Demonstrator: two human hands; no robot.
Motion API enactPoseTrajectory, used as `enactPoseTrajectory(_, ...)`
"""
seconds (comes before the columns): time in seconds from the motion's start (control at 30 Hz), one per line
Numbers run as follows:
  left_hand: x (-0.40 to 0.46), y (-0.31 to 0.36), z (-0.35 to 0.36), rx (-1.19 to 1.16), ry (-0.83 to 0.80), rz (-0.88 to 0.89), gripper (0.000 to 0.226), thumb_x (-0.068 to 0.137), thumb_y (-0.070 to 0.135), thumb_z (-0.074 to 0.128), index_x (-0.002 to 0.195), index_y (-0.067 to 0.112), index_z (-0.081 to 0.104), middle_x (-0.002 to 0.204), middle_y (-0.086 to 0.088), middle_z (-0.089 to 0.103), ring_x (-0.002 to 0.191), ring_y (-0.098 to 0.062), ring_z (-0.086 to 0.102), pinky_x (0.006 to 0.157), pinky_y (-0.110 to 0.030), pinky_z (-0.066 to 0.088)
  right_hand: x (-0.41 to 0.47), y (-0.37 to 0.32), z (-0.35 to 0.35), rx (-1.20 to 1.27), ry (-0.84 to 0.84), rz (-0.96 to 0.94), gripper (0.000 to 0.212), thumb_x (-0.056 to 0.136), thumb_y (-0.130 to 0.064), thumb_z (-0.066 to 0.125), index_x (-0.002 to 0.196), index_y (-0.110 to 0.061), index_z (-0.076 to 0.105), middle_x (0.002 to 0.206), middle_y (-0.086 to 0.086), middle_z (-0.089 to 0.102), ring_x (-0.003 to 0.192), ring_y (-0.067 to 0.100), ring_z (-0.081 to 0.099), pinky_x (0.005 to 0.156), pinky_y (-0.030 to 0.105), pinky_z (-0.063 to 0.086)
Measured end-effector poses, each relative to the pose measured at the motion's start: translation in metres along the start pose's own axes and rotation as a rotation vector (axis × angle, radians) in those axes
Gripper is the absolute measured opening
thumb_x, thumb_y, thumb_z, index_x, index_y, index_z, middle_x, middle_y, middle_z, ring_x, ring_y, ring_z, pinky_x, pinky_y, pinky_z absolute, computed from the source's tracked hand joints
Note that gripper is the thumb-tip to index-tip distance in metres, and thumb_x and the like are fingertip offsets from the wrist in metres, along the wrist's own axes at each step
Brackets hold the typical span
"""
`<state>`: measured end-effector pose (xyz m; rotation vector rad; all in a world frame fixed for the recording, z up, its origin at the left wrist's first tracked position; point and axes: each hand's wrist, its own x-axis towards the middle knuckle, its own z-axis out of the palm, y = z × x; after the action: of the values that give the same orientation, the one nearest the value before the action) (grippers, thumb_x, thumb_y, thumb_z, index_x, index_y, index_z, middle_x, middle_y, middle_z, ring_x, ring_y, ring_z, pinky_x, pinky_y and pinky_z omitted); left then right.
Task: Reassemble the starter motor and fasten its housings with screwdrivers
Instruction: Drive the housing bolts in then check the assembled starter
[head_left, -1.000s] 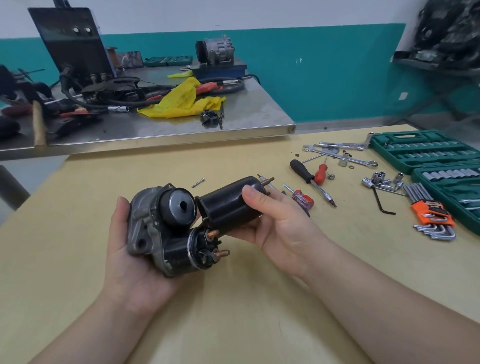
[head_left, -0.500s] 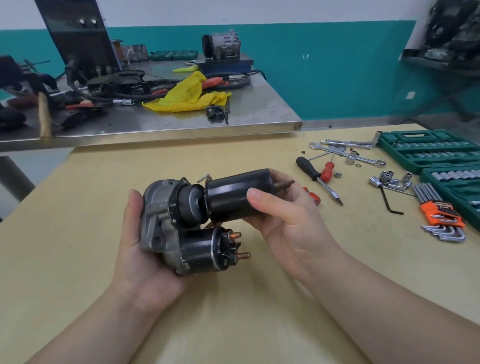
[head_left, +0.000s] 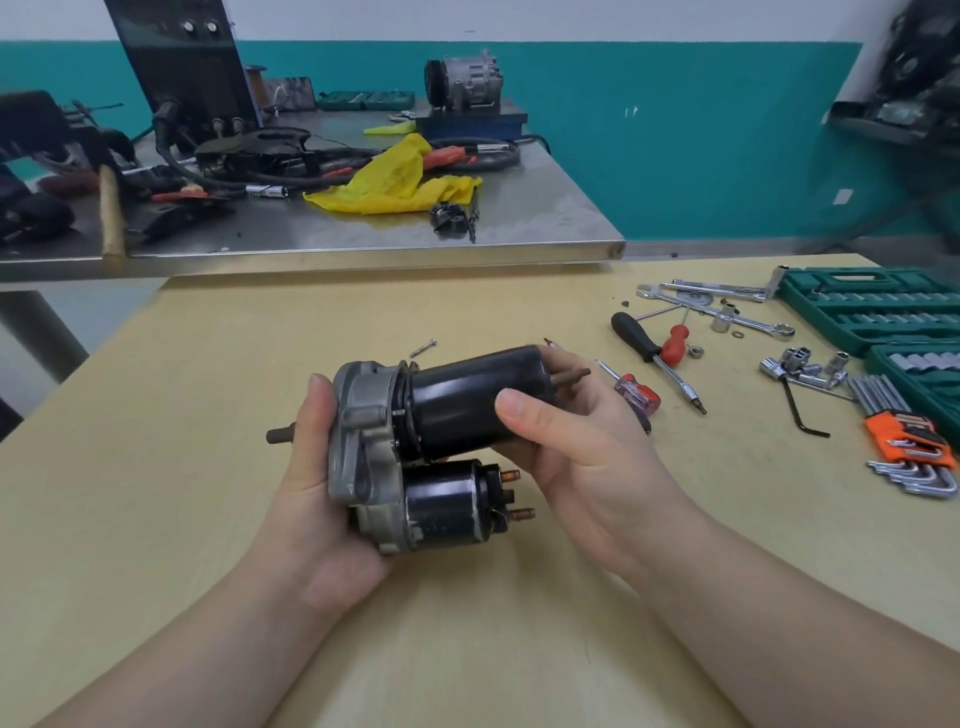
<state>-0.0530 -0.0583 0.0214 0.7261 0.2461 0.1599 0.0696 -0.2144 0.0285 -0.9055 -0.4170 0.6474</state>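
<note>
Cast grey aluminium fills the left hand (head_left: 317, 499), whose palm and curled fingers cup the gear-end housing (head_left: 358, 431) of the starter motor above the yellowish table (head_left: 208, 364); a rusty shaft stub (head_left: 280, 434) pokes out past the thumb. Below the housing sits the black solenoid (head_left: 441, 504), its copper terminals pointing right. The black motor body (head_left: 478, 400) is pushed up against the housing, and the right hand (head_left: 566, 441) wraps it, thumb over the top, fingers beneath. The whole unit looks heavy, rigid and smooth-painted, so it probably slips easily; the ribbed casting offers the surer hold, and the terminals seem best left alone. Farther right lie a loose screw (head_left: 423, 347), two screwdrivers (head_left: 654, 358), and green socket cases (head_left: 857, 312).
</note>
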Motion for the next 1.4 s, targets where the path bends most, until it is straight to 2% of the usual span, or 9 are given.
enactPoseTrajectory(0.07, 0.001, 0.001, 0.000, 0.014, 0.013, 0.022, 0.088, 0.051, 0.074, 0.095, 0.123, 0.025, 0.083, 0.132, -0.008, 0.077, 0.118, -0.030, 0.075, 0.083, -0.049, 0.064, 0.002, -0.003, -0.002, -0.112, 0.014, 0.026, 0.062, 0.072, -0.018, 0.093, 0.127, -0.011, 0.067, 0.130, 0.018, 0.072, 0.119, 0.038, 0.072, 0.095, 0.046, 0.061)
enactPoseTrajectory(0.17, 0.002, 0.002, -0.001, 0.013, 0.014, 0.030, 0.087, 0.055, 0.076, 0.092, 0.123, 0.024, 0.082, 0.135, -0.008, 0.075, 0.123, -0.030, 0.073, 0.087, -0.049, 0.063, 0.005, -0.013, -0.007, -0.340, 0.016, 0.063, 0.064, 0.067, -0.033, 0.094, 0.124, -0.017, 0.070, 0.128, 0.014, 0.073, 0.115, 0.036, 0.074, 0.092, 0.046, 0.061)
enactPoseTrajectory(0.23, 0.001, 0.002, -0.002, 0.002, 0.006, 0.025, 0.087, 0.057, 0.076, 0.091, 0.125, 0.023, 0.082, 0.138, -0.009, 0.073, 0.126, -0.031, 0.071, 0.090, -0.051, 0.063, 0.007, -0.019, -0.010, -0.425, -0.002, 0.063, 0.067, 0.064, -0.034, 0.096, 0.125, -0.023, 0.072, 0.128, 0.018, 0.071, 0.109, 0.037, 0.076, 0.091, 0.049, 0.063)
enactPoseTrajectory(0.33, 0.000, 0.002, -0.003, 0.015, -0.032, 0.014, 0.086, 0.064, 0.077, 0.087, 0.128, 0.020, 0.080, 0.142, -0.012, 0.071, 0.131, -0.033, 0.068, 0.095, -0.052, 0.061, 0.006, -0.024, -0.011, -0.496, -0.041, 0.069, 0.067, 0.061, -0.034, 0.098, 0.124, -0.035, 0.075, 0.129, 0.020, 0.066, 0.103, 0.037, 0.078, 0.085, 0.044, 0.065)
enactPoseTrajectory(0.47, 0.000, 0.002, -0.004, 0.015, -0.029, 0.011, 0.088, 0.064, 0.076, 0.088, 0.131, 0.019, 0.078, 0.145, -0.013, 0.068, 0.133, -0.033, 0.067, 0.097, -0.053, 0.060, 0.005, -0.024, -0.012, -0.525, -0.058, 0.029, 0.064, 0.059, -0.035, 0.097, 0.120, -0.035, 0.078, 0.124, 0.016, 0.070, 0.109, 0.039, 0.074, 0.082, 0.042, 0.064)
enactPoseTrajectory(0.57, 0.001, 0.002, -0.004, 0.026, -0.025, 0.009, 0.085, 0.065, 0.077, 0.086, 0.129, 0.021, 0.080, 0.142, -0.012, 0.070, 0.131, -0.033, 0.068, 0.095, -0.052, 0.061, 0.003, -0.024, -0.011, -0.659, -0.030, -0.072, 0.066, 0.057, -0.044, 0.097, 0.120, -0.041, 0.076, 0.111, 0.001, 0.076, 0.107, 0.032, 0.073, 0.088, 0.046, 0.065)
enactPoseTrajectory(0.63, 0.000, 0.002, -0.003, 0.041, -0.022, 0.013, 0.084, 0.066, 0.078, 0.085, 0.128, 0.022, 0.080, 0.142, -0.011, 0.071, 0.130, -0.032, 0.068, 0.096, -0.052, 0.061, 0.001, -0.024, -0.010, -0.725, -0.040, -0.120, 0.068, 0.058, -0.049, 0.097, 0.122, -0.044, 0.074, 0.113, -0.002, 0.077, 0.103, 0.024, 0.075, 0.094, 0.048, 0.064)
enactPoseTrajectory(0.97, -0.001, 0.001, -0.003, 0.052, -0.034, -0.012, 0.089, 0.062, 0.077, 0.087, 0.131, 0.022, 0.078, 0.145, -0.011, 0.068, 0.133, -0.034, 0.067, 0.102, -0.055, 0.058, -0.003, -0.021, -0.007, -0.757, -0.035, -0.208, 0.065, 0.062, -0.053, 0.096, 0.122, -0.044, 0.073, 0.110, -0.007, 0.078, 0.099, 0.022, 0.076, 0.093, 0.052, 0.063)
enactPoseTrajectory(1.4, -0.001, 0.002, -0.005, 0.075, -0.025, 0.003, 0.085, 0.061, 0.078, 0.088, 0.127, 0.025, 0.080, 0.141, -0.009, 0.072, 0.130, -0.031, 0.069, 0.099, -0.053, 0.060, -0.004, -0.017, -0.007, -0.757, -0.034, -0.229, 0.064, 0.064, -0.056, 0.094, 0.123, -0.043, 0.073, 0.108, -0.007, 0.077, 0.102, 0.022, 0.074, 0.090, 0.051, 0.064)
